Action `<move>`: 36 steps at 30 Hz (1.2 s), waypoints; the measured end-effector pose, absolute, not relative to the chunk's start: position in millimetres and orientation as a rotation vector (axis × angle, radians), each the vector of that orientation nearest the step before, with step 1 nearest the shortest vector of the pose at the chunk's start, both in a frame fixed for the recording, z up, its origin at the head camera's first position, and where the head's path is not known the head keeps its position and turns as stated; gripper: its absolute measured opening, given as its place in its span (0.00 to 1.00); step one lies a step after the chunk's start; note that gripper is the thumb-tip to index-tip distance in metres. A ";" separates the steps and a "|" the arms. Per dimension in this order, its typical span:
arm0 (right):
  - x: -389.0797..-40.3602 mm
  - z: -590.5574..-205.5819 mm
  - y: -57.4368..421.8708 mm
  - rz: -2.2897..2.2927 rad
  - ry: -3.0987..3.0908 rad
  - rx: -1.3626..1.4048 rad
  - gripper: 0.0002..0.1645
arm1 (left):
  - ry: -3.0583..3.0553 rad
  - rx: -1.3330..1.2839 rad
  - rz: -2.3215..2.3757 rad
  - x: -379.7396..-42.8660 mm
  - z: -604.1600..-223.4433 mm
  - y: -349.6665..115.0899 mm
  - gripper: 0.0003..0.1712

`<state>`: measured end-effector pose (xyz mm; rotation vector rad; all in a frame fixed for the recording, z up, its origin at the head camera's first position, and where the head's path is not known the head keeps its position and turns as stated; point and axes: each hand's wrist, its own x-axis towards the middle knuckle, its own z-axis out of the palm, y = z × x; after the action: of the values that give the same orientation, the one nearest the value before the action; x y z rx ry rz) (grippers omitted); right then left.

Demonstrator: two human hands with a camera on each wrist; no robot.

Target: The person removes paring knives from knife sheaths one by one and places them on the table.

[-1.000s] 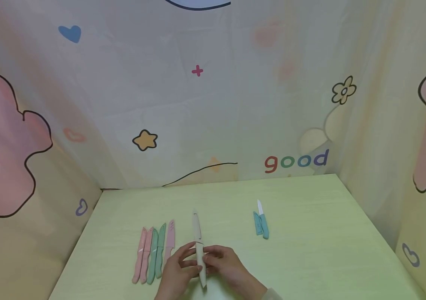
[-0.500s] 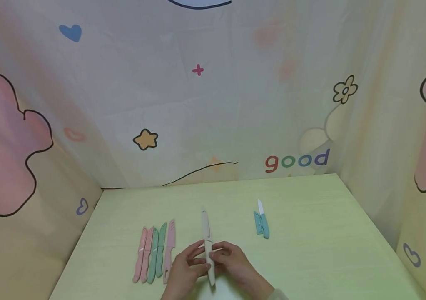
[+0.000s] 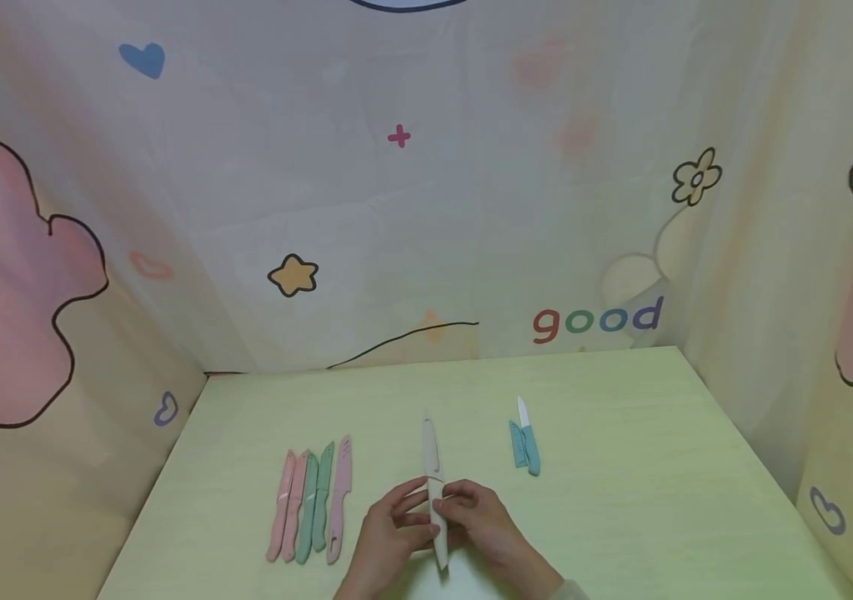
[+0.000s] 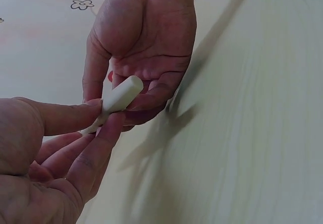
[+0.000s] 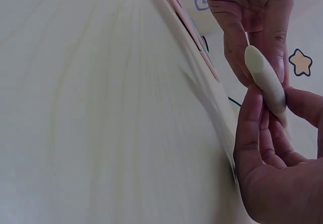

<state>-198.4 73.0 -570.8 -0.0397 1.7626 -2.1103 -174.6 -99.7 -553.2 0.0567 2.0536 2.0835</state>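
Note:
A white knife (image 3: 439, 525) with a pale sheath (image 3: 431, 442) over its blade is held between both hands, tip pointing away from the person. From the left, the left hand (image 3: 388, 533) pinches the handle between thumb and fingers. The right hand (image 3: 489, 529) grips it from the opposite side, its thumb on top. In the left wrist view, the rounded handle end (image 4: 125, 94) sticks out between the two hands. The right wrist view shows this handle (image 5: 267, 80) too, with a shadow on the table below. Most of the blade end is hidden in both wrist views.
Left of the hands lie two pink knives (image 3: 281, 508), two green knives (image 3: 308, 508) and a mauve knife (image 3: 338, 500), side by side. At the back right, a blue knife (image 3: 529, 442) lies bare-bladed beside its blue sheath (image 3: 518, 446). Printed curtains (image 3: 366, 208) enclose the table (image 3: 621, 483).
Both hands have shifted to the right together, carrying the white knife away from the row of knives. The mauve knife's handle has come into full view. The grip looks the same.

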 end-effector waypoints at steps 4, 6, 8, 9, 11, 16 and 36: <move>-198.1 -570.7 78.5 -2.108 1.788 -0.048 0.24 | 2.040 0.071 2.092 -169.8 -538.9 -93.3 0.38; -197.7 -570.6 80.9 -2.103 1.795 -0.050 0.23 | 2.037 0.085 2.091 -167.6 -533.6 -91.1 0.38; -197.7 -570.3 83.1 -2.095 1.804 -0.052 0.23 | 2.034 0.098 2.092 -166.7 -531.7 -89.5 0.38; -197.7 -570.3 84.1 -2.091 1.809 -0.051 0.22 | 2.031 0.107 2.095 -166.8 -531.7 -88.8 0.38; -197.8 -570.5 85.9 -2.091 1.813 -0.047 0.22 | 2.030 0.115 2.095 -167.1 -531.9 -87.4 0.38; -197.5 -570.5 90.4 -2.107 1.806 -0.036 0.21 | 2.042 0.116 2.075 -168.1 -532.7 -83.1 0.37; -193.5 -568.0 103.3 -2.096 1.864 -0.020 0.22 | 2.078 0.159 2.042 -179.6 -554.2 -72.0 0.32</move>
<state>-193.5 103.3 -568.0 -0.0198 1.8645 -2.0956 -179.6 -72.0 -554.2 0.1592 2.0777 2.0416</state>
